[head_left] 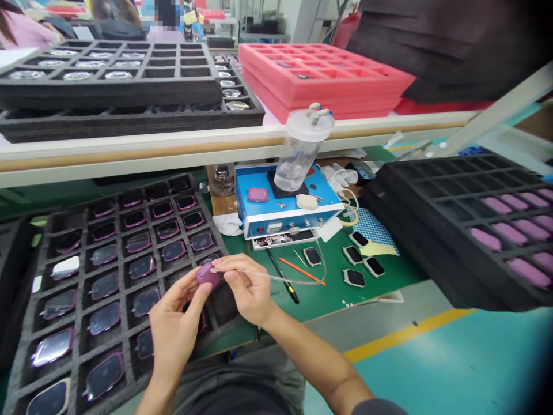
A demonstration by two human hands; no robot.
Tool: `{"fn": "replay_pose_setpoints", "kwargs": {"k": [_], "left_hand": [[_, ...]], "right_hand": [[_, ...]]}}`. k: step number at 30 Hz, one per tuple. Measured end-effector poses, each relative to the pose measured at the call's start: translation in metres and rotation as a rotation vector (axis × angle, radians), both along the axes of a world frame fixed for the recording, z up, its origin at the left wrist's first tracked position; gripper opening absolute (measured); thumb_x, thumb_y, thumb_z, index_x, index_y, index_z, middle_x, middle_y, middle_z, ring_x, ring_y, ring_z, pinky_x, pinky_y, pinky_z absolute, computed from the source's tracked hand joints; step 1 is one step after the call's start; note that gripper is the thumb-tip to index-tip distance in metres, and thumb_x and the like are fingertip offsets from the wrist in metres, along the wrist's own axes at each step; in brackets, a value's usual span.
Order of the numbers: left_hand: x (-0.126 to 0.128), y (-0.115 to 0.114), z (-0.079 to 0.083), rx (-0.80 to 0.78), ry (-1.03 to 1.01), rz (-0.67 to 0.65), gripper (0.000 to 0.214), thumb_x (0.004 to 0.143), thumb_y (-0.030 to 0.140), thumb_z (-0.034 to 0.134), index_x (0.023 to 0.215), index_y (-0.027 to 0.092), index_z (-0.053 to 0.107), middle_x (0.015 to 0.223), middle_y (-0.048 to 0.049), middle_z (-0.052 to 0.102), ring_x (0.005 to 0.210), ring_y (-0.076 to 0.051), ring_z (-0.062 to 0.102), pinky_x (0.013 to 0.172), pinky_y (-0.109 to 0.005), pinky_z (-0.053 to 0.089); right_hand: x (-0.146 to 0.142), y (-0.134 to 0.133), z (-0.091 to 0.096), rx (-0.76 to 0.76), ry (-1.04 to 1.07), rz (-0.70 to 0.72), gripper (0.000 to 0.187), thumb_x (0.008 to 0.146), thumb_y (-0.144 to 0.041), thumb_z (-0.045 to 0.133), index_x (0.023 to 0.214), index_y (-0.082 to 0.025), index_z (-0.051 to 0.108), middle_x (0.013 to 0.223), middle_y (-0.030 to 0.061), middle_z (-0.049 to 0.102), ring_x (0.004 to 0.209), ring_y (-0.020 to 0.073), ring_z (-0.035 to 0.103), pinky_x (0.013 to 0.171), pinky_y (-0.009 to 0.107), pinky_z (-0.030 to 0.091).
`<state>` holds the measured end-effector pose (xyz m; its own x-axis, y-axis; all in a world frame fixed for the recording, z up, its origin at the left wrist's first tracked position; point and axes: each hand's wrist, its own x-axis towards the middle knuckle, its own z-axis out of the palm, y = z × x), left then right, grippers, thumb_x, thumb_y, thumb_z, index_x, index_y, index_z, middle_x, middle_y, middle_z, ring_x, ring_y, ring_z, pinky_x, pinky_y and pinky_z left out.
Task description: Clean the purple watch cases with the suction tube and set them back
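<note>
Purple plastic casing [208, 275] clenched in left-hand fingers [190, 292]; right-hand fingers [235, 266] grasp a thin tube [263, 275] touching it.

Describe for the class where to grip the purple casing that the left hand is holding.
Grip the purple casing by its rounded edges, coming from below and the near side, as the left hand does. It is small and curved, so thumb and fingers can cradle it, leaving the end toward the thin tube in the right hand free.

Room past right hand [244, 288] over green mat [389, 282], foam tray [415, 173] beyond, shelf rail [129, 161] above
</note>
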<state>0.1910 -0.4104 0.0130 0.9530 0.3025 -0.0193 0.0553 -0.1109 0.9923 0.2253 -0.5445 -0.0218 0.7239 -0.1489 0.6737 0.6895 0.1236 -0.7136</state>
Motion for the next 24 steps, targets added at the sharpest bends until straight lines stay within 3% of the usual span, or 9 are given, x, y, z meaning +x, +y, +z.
{"fn": "replay_pose_setpoints", "kwargs": {"k": [5,9,24], "left_hand": [[0.000,-0.001,-0.002,0.037,-0.015,0.019,0.051,0.068,0.043,0.086,0.110,0.014,0.076,0.105,-0.0080,0.077,0.090,-0.012,0.075,0.086,-0.014,0.060],[-0.005,0.000,-0.002,0.007,-0.004,-0.055,0.047,0.073,0.041,0.083,0.111,0.014,0.076,0.109,-0.0087,0.077,0.092,-0.014,0.075,0.088,-0.019,0.062],[-0.011,0.003,-0.003,-0.038,0.033,-0.101,0.037,0.079,0.034,0.080,0.113,0.019,0.077,0.107,-0.0022,0.077,0.091,-0.009,0.073,0.086,-0.012,0.058]], "right_hand": [[-0.001,-0.002,-0.003,0.018,0.027,0.016,0.014,0.099,-0.021,0.057,0.100,-0.019,0.071,0.098,0.0089,0.074,0.096,0.0201,0.071,0.087,0.037,0.060],[-0.007,-0.001,-0.006,0.031,0.062,0.036,0.015,0.099,-0.019,0.057,0.099,-0.018,0.071,0.099,0.0089,0.073,0.097,0.0203,0.071,0.087,0.037,0.059],[-0.014,0.000,-0.013,0.010,0.102,0.064,0.017,0.099,-0.014,0.057,0.100,-0.021,0.072,0.100,0.0069,0.072,0.099,0.0213,0.070,0.090,0.040,0.057]]}}
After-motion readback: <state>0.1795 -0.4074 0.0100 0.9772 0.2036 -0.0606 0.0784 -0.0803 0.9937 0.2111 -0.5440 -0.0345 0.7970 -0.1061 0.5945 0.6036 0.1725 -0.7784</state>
